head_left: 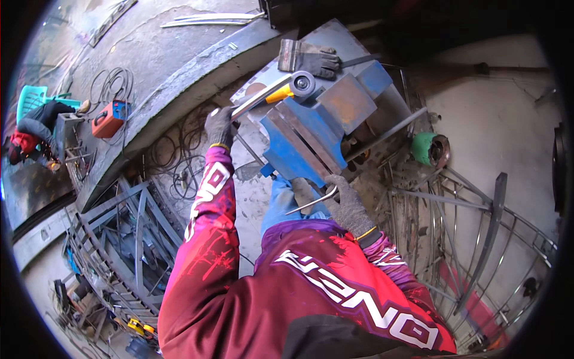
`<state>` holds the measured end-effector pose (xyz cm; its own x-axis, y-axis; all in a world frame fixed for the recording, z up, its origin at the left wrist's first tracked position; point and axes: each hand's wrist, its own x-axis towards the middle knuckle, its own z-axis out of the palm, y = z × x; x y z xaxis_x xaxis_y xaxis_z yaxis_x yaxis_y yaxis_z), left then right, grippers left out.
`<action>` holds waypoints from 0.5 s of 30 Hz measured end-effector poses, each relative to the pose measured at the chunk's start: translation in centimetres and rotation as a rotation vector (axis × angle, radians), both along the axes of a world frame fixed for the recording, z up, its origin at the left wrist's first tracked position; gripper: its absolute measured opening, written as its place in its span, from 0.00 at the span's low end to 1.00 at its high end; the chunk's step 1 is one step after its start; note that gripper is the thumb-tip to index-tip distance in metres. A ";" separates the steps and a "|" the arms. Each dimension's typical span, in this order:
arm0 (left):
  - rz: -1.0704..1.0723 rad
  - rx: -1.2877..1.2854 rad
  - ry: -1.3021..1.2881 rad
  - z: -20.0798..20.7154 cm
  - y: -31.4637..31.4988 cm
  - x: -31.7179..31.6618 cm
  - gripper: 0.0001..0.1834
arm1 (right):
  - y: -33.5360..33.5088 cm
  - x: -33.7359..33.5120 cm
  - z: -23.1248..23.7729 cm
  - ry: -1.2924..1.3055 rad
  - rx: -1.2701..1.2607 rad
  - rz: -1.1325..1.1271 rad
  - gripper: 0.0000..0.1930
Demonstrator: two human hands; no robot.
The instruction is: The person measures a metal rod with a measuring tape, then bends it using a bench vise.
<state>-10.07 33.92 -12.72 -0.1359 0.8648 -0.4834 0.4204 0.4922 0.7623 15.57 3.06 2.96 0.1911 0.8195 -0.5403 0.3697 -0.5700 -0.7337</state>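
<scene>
The left hand [221, 127], in a grey knit work glove, is wrapped around the near end of a long, straight, pale metal bar [260, 97], which slants up and to the right past the left side of a large blue steel bench vise [318, 127] with rust-brown faces. The right hand [347, 206], gloved alike, is closed on a thin silvery metal rod [311, 204] bent at its upper end; the rod lies crosswise before the person's lap, its free end pointing left, just below the near side of the vise. Just beside the bar sits a yellow-bodied angle grinder [279, 94] with a round grey disc head; whether the bar's far end touches it is hard to tell from this angle. Beyond, on a grey metal worktable [338, 39], lies a dark grey work glove with a striped cuff [307, 61]. To the right of the vise rests a green, rounded metal object [426, 149]. Well off to the left, a person in a red top [25, 142] sits near an orange-red box-shaped machine [109, 121].
</scene>
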 end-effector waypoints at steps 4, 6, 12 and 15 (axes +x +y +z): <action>-0.079 -0.130 -0.343 -1.8 1.3 4.1 0.14 | -0.2 -0.5 -0.4 0.042 -0.044 -0.106 0.28; -0.073 -0.117 -0.347 -2.7 1.0 6.1 0.17 | -0.2 -0.9 -0.3 0.074 0.055 -0.205 0.29; -0.097 -0.146 -0.291 -10.1 1.6 7.0 0.24 | -2.3 -0.9 -3.0 0.070 0.114 -0.422 0.32; -0.035 -0.379 -0.590 -12.7 1.7 6.5 0.21 | -2.8 -0.5 -3.5 0.155 0.107 -0.509 0.28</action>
<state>-3.56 35.66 -25.47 0.2667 0.6209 -0.7371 0.0099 0.7631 0.6463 15.11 0.26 -0.51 0.5028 0.6962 -0.5123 -0.0506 -0.5680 -0.8215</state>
